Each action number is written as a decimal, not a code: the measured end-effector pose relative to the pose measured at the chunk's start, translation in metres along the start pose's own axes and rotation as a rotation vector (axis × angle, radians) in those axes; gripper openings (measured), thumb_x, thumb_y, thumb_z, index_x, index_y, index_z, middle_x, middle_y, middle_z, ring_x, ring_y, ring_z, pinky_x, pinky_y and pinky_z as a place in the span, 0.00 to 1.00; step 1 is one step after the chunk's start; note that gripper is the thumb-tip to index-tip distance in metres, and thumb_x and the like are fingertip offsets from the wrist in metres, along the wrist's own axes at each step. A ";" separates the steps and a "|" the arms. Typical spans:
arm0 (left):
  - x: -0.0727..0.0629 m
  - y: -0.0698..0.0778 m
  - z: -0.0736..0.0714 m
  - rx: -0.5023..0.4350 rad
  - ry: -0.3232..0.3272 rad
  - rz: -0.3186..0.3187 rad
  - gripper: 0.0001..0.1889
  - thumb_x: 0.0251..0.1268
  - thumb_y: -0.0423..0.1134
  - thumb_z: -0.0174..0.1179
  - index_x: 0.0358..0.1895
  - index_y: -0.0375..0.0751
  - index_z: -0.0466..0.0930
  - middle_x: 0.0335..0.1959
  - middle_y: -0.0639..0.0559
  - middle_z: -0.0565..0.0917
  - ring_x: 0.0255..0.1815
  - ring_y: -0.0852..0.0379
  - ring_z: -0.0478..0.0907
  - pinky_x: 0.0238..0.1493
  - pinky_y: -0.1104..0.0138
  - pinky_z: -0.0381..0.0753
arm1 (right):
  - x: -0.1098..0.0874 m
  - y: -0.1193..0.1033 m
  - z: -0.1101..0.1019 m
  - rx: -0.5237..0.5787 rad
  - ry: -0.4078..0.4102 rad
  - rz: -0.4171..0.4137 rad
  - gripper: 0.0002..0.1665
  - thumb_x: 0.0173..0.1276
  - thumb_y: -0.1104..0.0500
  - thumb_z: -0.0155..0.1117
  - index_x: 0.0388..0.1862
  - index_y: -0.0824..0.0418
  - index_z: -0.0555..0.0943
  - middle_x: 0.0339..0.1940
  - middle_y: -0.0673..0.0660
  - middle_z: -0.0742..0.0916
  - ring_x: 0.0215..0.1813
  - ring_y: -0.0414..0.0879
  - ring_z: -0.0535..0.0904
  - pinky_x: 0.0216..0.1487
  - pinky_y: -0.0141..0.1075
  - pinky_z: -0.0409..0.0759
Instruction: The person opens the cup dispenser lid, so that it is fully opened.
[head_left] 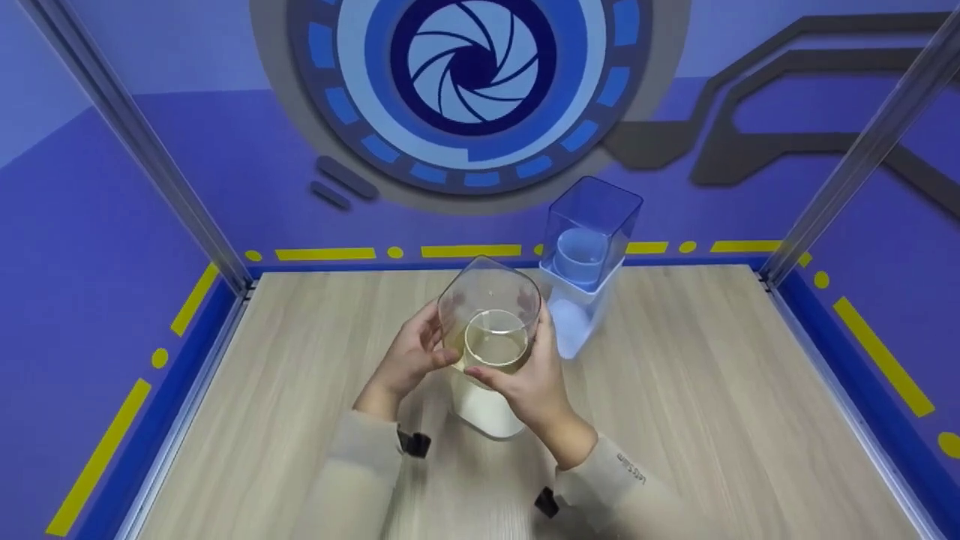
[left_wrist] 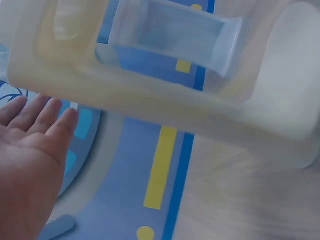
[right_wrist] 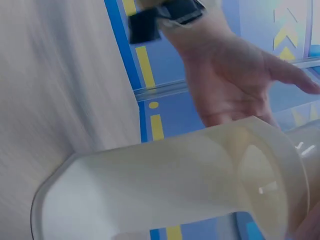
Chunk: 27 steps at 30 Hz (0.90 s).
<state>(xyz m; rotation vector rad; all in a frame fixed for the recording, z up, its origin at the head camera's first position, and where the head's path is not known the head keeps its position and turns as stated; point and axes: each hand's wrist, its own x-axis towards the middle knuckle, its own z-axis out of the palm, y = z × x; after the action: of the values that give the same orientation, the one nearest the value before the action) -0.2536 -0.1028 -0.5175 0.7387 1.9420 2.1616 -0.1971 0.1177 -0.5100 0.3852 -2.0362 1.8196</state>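
A cream stand [head_left: 491, 412] carries a clear, square-sided top [head_left: 480, 279] with rounded corners and a round ring inside. In the head view, my left hand [head_left: 411, 356] holds its left side, the thumb across the front. On the right side my right hand [head_left: 536, 379] grips it, thumb in front and fingers behind the wall. The left wrist view shows the stand's hollow side [left_wrist: 150, 100] above my left palm [left_wrist: 30, 155]. In the right wrist view, its smooth column [right_wrist: 165, 175] covers part of my right fingers. Its flat foot [right_wrist: 55, 200] is close over the table.
A similar stand with a blue see-through top [head_left: 592, 214] and pale base [head_left: 574, 322] stands behind, to the right, near the back wall. The wooden table [head_left: 315, 330] is bordered by patterned blue walls [head_left: 195, 150] and metal corner posts [head_left: 142, 142].
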 end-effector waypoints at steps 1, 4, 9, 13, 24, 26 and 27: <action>0.006 0.002 -0.001 0.006 -0.019 0.001 0.75 0.47 0.77 0.83 0.89 0.31 0.60 0.88 0.31 0.69 0.91 0.37 0.66 0.86 0.69 0.70 | 0.001 0.000 0.001 -0.015 -0.003 -0.005 0.77 0.53 0.53 0.97 0.91 0.66 0.57 0.86 0.65 0.75 0.80 0.60 0.78 0.84 0.59 0.77; 0.019 0.007 0.000 -0.008 -0.064 0.014 0.74 0.46 0.76 0.85 0.89 0.31 0.62 0.87 0.35 0.73 0.87 0.48 0.72 0.87 0.64 0.71 | 0.006 0.004 0.002 -0.059 -0.015 -0.019 0.66 0.56 0.58 0.95 0.86 0.65 0.64 0.79 0.62 0.81 0.75 0.55 0.83 0.79 0.49 0.83; 0.025 0.009 0.003 -0.011 -0.048 0.004 0.69 0.43 0.72 0.88 0.85 0.33 0.70 0.81 0.41 0.81 0.77 0.59 0.81 0.80 0.63 0.80 | 0.010 0.010 -0.001 -0.082 -0.050 -0.041 0.62 0.55 0.56 0.95 0.83 0.63 0.68 0.76 0.58 0.84 0.72 0.53 0.85 0.77 0.47 0.84; 0.022 0.008 0.006 0.010 -0.002 0.004 0.68 0.39 0.75 0.88 0.81 0.31 0.75 0.76 0.40 0.86 0.73 0.59 0.84 0.77 0.65 0.83 | 0.011 0.013 -0.005 -0.075 -0.083 -0.052 0.63 0.55 0.55 0.96 0.83 0.63 0.67 0.75 0.57 0.85 0.72 0.52 0.85 0.78 0.49 0.83; 0.012 0.012 0.019 0.083 0.097 0.010 0.69 0.40 0.78 0.85 0.83 0.34 0.74 0.74 0.37 0.86 0.72 0.51 0.87 0.73 0.66 0.86 | 0.026 0.030 -0.024 0.009 -0.250 -0.100 0.63 0.56 0.57 0.94 0.84 0.66 0.65 0.78 0.63 0.83 0.75 0.50 0.82 0.79 0.33 0.80; 0.007 0.014 0.022 0.095 0.133 0.000 0.70 0.40 0.76 0.86 0.84 0.35 0.72 0.78 0.37 0.83 0.78 0.45 0.84 0.78 0.65 0.84 | 0.029 0.032 -0.026 0.034 -0.284 -0.097 0.63 0.57 0.55 0.94 0.84 0.67 0.65 0.79 0.64 0.83 0.75 0.49 0.82 0.78 0.35 0.81; 0.004 0.015 0.024 0.101 0.152 -0.004 0.70 0.41 0.76 0.86 0.85 0.35 0.71 0.80 0.37 0.81 0.81 0.42 0.81 0.80 0.63 0.81 | 0.030 0.033 -0.026 0.044 -0.298 -0.093 0.63 0.57 0.54 0.94 0.84 0.67 0.66 0.79 0.64 0.83 0.75 0.49 0.82 0.78 0.35 0.82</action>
<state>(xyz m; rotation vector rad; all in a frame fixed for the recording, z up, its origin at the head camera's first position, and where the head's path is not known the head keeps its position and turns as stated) -0.2431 -0.0822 -0.5011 0.6001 2.1383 2.1896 -0.2362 0.1493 -0.5232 0.7930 -2.1293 1.8434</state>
